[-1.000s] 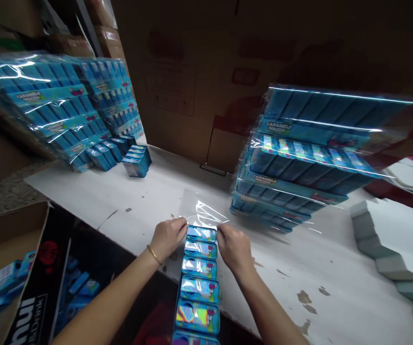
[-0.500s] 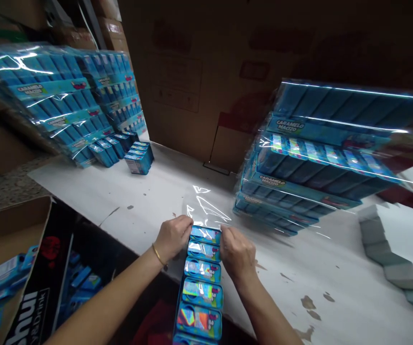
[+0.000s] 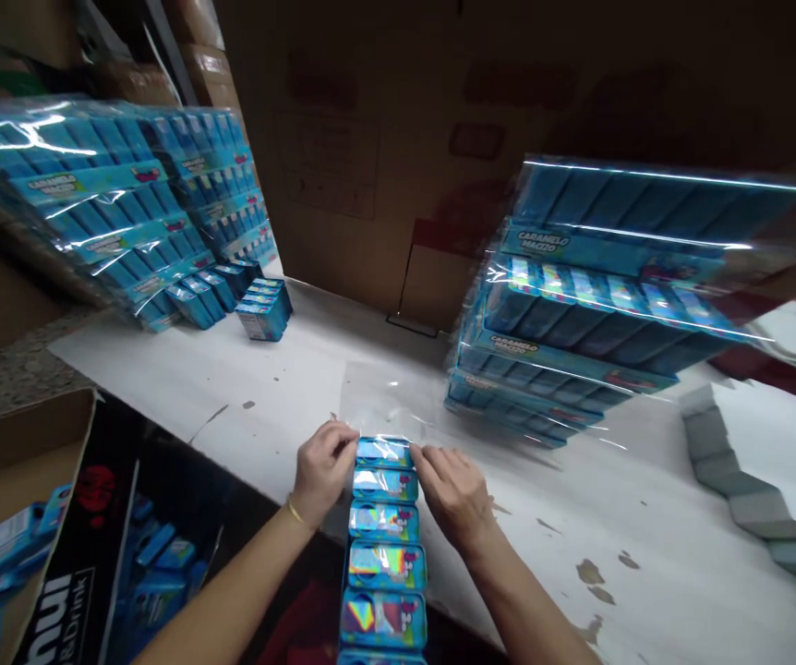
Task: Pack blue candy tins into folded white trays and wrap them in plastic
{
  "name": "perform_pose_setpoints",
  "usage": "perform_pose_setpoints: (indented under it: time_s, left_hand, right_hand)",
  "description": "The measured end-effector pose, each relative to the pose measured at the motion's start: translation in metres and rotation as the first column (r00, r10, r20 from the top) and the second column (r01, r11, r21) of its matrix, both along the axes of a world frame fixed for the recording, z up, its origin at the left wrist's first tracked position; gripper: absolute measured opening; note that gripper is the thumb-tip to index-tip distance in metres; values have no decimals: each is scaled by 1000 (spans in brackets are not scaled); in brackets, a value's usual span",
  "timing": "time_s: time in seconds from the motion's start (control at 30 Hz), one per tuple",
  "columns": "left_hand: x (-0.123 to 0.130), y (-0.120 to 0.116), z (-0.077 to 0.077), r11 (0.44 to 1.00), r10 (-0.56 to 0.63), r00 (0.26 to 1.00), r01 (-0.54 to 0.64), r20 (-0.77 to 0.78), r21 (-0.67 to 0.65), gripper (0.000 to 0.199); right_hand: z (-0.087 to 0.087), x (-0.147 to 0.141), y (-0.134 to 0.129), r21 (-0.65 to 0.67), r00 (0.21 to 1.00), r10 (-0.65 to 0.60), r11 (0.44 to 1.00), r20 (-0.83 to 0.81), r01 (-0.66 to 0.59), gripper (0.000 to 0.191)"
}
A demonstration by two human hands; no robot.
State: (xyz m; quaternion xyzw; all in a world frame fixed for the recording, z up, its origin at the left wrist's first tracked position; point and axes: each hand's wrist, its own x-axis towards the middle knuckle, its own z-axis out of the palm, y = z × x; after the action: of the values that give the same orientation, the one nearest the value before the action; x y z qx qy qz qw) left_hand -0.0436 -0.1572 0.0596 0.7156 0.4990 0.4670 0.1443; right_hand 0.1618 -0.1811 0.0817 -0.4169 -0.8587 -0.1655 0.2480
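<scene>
A row of small blue candy boxes (image 3: 382, 565) runs from the bottom of the view up to the table's near edge. Clear plastic film (image 3: 377, 392) lies beyond its far end, catching faint glints. My left hand (image 3: 324, 473) is closed in a pinch at the far left corner, where the film meets the row. At the far right corner my right hand (image 3: 454, 489) pinches the film's edge, its thumb side against the end box. The fingertips are partly hidden.
Film-wrapped stacks of blue boxes stand at right (image 3: 578, 305) and left (image 3: 107, 203). A loose group of boxes (image 3: 263, 310) sits beside the left stack. A large cardboard carton (image 3: 370, 185) blocks the back. Open cartons (image 3: 93, 517) hold boxes at lower left.
My right hand's fingers have straightened from a tighter curl. The film beyond the row lies flatter with fewer bright creases. Both hands and the row sit slightly further left in view.
</scene>
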Motion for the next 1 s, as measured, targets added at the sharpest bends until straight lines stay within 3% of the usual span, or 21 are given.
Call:
perform_pose_setpoints:
  time_s: [0.1,0.2,0.27,0.37,0.47,0.53,0.63,0.77,0.87,1.0]
  left_hand:
    - [-11,-18,1,961,-62,972,120,-227,249,12]
    - [-21,-43,-4,923,-95,939,207,-330,324,21]
    - [-22,-54,-10,951,-100,946,182,-309,251,17]
    - [-15,-58,-22,999,-28,970,32,-241,12,6]
    - [-8,-52,-31,978,13,966,-66,-259,-199,11]
    - [-8,-48,-35,964,-18,944,-71,-331,-256,16]
    - [-12,-46,-37,972,-76,885,-37,-458,-232,25]
    - [-18,-52,-29,983,-164,813,91,-558,-157,25]
    - [-23,-69,-16,969,-243,779,221,-578,-109,25]
    - [-33,-106,-8,927,-346,760,367,-550,-76,27]
  right_hand:
    - [4,6,-10,2,995,98,995,26,-99,21]
    - [-2,9,-29,-36,981,194,980,10,-194,22]
    - [-13,7,-38,-53,983,168,984,-73,-172,22]
    - [-31,0,-41,-122,969,-84,991,-233,56,17]
    - [-43,-7,-40,-303,890,-382,903,-248,304,11]
    - [-48,-9,-39,-383,871,-448,854,-201,351,9]
    - [-51,-9,-37,-413,891,-420,852,-175,321,15]
    - [-47,0,-44,-398,940,-276,900,-199,180,17]
    - [-41,10,-68,-398,970,-132,916,-205,41,20]
    - [-34,18,-116,-409,977,-35,911,-209,-55,17]
